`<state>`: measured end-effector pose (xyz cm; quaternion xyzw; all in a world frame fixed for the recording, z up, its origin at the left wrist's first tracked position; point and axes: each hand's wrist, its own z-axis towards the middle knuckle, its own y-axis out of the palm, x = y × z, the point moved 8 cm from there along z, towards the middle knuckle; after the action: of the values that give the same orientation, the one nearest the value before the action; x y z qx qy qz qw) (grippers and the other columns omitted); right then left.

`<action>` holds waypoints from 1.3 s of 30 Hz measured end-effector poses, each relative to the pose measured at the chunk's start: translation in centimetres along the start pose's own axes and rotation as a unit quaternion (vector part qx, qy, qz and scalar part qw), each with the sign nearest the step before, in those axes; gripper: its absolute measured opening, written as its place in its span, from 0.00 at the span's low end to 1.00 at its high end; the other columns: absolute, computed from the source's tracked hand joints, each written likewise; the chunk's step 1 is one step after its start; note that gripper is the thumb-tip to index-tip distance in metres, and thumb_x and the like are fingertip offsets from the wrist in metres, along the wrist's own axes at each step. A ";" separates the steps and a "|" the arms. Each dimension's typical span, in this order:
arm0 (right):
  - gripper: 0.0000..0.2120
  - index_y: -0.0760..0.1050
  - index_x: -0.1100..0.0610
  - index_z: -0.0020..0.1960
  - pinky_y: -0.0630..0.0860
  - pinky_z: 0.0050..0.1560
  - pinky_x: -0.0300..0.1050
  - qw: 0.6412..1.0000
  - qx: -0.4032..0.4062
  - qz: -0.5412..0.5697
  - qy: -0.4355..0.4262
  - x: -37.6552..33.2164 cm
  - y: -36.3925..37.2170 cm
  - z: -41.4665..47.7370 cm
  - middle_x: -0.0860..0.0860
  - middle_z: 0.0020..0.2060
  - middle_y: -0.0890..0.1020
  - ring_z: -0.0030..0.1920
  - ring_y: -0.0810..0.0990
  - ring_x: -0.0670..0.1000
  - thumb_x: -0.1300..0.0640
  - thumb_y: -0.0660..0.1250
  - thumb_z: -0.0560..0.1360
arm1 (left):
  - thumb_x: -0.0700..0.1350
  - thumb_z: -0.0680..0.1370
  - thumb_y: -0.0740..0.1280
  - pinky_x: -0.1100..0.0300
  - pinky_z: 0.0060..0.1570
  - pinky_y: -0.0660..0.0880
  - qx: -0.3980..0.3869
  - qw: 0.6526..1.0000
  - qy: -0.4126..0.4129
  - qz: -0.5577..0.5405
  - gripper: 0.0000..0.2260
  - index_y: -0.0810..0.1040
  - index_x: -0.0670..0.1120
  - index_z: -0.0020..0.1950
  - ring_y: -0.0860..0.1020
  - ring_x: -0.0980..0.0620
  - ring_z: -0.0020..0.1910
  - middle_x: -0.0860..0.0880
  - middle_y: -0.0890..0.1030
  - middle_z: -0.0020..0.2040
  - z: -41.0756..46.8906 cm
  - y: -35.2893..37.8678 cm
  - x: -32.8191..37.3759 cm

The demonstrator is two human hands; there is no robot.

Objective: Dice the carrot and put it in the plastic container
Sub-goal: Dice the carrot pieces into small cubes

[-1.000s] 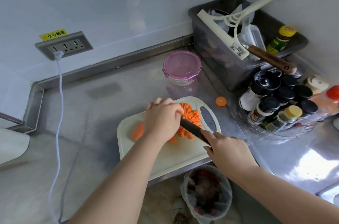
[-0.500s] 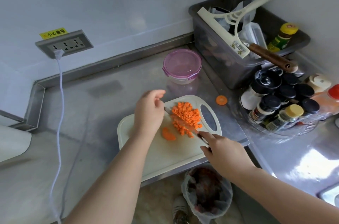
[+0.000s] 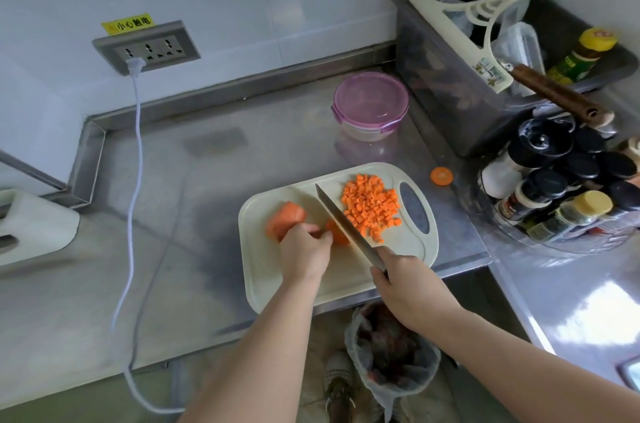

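Note:
A cream cutting board (image 3: pixel 346 279) lies at the counter's front edge. A heap of diced carrot (image 3: pixel 372 204) sits on its right part, by the handle hole. A large carrot chunk (image 3: pixel 284 216) and a smaller piece (image 3: pixel 337 232) lie on the left part. My left hand (image 3: pixel 304 249) rests over them, fingertips pinching the smaller piece. My right hand (image 3: pixel 405 287) grips the handle of a knife (image 3: pixel 346 220); its blade lies diagonally between the pieces and the dice. The plastic container (image 3: pixel 370 106), round with a purple lid on, stands behind the board.
A loose carrot slice (image 3: pixel 441 176) lies on the steel counter right of the board. A grey bin (image 3: pixel 460 100) with a squeegee and a rack of spice bottles (image 3: pixel 568 190) crowd the right. A white cable (image 3: pixel 133 180) hangs from the wall socket. A lined waste bin (image 3: pixel 391 357) stands below.
My left hand drew back toward me and now pinches the small carrot piece. The knife swung so its blade separates the dice from the uncut pieces. The big chunk is uncovered.

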<state>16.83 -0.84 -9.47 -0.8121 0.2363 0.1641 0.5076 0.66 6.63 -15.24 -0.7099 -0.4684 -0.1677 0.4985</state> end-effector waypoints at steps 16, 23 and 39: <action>0.17 0.63 0.51 0.71 0.75 0.40 0.49 0.996 0.048 -0.044 -0.053 -1.6 -0.2 -0.1 0.48 0.38 0.74 0.38 0.76 0.54 0.54 0.52 0.83 | 0.39 0.73 0.71 0.45 0.53 0.78 -0.031 0.993 -0.062 -0.098 0.10 0.76 0.47 0.33 0.82 0.39 0.44 0.46 0.81 0.32 0.0 0.2 -0.1; 0.17 0.63 0.50 0.71 0.80 0.47 0.50 0.997 0.032 -0.055 -0.039 -1.6 0.7 -0.2 0.50 0.47 0.81 0.44 0.82 0.53 0.53 0.52 0.83 | 0.42 0.72 0.72 0.47 0.54 0.79 -0.036 0.994 -0.046 -0.095 0.08 0.78 0.51 0.35 0.82 0.42 0.46 0.44 0.84 0.39 -0.1 0.1 0.1; 0.16 0.62 0.56 0.68 0.82 0.43 0.49 0.990 -0.037 -0.137 -0.003 -1.0 1.8 0.6 0.51 0.46 0.80 0.40 0.80 0.52 0.60 0.57 0.81 | 0.40 0.74 0.71 0.48 0.55 0.78 -0.048 0.991 -0.064 -0.108 0.09 0.76 0.51 0.37 0.83 0.46 0.46 0.49 0.82 0.36 0.3 0.5 -0.4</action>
<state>14.93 -0.77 -10.56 -0.8544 0.1145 0.1041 0.4960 0.80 6.68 -15.97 -0.6880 -0.5645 -0.1967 0.4115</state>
